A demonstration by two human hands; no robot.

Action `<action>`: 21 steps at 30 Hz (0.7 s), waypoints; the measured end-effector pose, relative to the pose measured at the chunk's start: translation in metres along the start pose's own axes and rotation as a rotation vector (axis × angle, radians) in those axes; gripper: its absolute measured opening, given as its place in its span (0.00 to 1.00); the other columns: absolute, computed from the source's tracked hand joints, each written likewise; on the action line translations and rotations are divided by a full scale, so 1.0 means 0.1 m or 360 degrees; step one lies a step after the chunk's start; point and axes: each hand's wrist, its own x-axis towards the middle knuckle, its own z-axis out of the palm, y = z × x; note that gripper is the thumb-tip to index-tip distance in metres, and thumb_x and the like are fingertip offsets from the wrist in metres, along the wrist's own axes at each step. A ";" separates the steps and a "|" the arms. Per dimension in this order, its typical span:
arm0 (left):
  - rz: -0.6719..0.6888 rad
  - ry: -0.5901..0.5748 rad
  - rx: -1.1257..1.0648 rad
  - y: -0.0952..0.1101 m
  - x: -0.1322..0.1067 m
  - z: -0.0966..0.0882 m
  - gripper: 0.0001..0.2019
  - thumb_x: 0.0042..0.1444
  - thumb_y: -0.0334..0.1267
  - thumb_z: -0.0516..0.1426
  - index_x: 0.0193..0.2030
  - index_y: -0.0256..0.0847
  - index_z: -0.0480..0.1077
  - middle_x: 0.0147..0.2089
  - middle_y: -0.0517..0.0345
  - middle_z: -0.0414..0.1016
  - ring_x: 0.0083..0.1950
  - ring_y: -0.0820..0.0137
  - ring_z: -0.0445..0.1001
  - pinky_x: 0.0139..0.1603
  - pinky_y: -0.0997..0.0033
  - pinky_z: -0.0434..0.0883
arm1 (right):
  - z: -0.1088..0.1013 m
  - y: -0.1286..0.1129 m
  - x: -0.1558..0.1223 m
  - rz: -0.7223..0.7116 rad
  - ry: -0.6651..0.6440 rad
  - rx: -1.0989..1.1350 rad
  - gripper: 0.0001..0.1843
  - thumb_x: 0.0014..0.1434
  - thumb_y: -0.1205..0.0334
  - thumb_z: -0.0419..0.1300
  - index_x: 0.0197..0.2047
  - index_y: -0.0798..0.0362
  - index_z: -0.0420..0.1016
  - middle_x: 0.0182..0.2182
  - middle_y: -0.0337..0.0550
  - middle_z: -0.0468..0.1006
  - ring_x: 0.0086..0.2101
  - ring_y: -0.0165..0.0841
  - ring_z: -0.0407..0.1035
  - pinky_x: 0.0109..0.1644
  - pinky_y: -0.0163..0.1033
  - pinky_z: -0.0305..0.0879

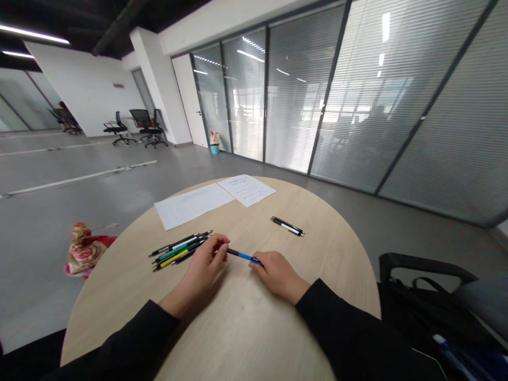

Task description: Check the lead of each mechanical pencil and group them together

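Between my two hands, just above or on the round wooden table, is a blue and black pen. The fingers of my right hand are closed round its blue end. My left hand is at the dark end, thumb and fingers bent together in a pinch; its fingertips partly hide that end. Just left of my left hand lies a bunch of several pens, black, green, yellow and white, side by side. Two black and white pens lie close together beyond my right hand.
Two printed paper sheets, one wide and one turned at an angle, lie at the table's far side. A patterned cloth bundle is on the left. At the right stands a black chair with a bag.
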 end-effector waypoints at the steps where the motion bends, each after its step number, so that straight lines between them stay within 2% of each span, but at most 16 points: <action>1: 0.0038 -0.0083 0.0113 0.01 -0.01 -0.01 0.09 0.66 0.43 0.52 0.43 0.41 0.69 0.32 0.59 0.71 0.32 0.67 0.70 0.33 0.67 0.68 | -0.01 0.03 0.01 0.0007 0.0004 -0.0017 0.14 0.71 0.56 0.54 0.40 0.53 0.77 0.36 0.47 0.81 0.37 0.35 0.73 0.40 0.36 0.57; 6: 0.0171 -0.0319 0.0347 0.09 -0.01 -0.05 0.12 0.67 0.44 0.51 0.40 0.40 0.71 0.36 0.55 0.75 0.36 0.65 0.71 0.38 0.65 0.68 | -0.05 0.15 0.02 -0.0008 0.0065 0.0043 0.11 0.69 0.56 0.57 0.44 0.51 0.78 0.39 0.45 0.82 0.39 0.36 0.75 0.43 0.36 0.60; 14: 0.0163 -0.0354 0.0323 0.08 -0.02 -0.03 0.10 0.64 0.41 0.53 0.40 0.40 0.73 0.36 0.54 0.77 0.36 0.64 0.73 0.39 0.65 0.69 | -0.04 0.16 0.04 -0.0181 0.0223 0.0133 0.09 0.68 0.60 0.57 0.43 0.53 0.78 0.38 0.45 0.81 0.40 0.36 0.73 0.46 0.37 0.63; 21: 0.0158 -0.0308 0.0323 0.00 0.00 -0.03 0.10 0.63 0.40 0.53 0.42 0.40 0.73 0.39 0.53 0.79 0.39 0.63 0.75 0.43 0.63 0.71 | -0.06 0.25 0.13 -0.0144 0.0234 0.0044 0.11 0.68 0.61 0.57 0.46 0.52 0.80 0.40 0.46 0.80 0.41 0.36 0.73 0.47 0.38 0.65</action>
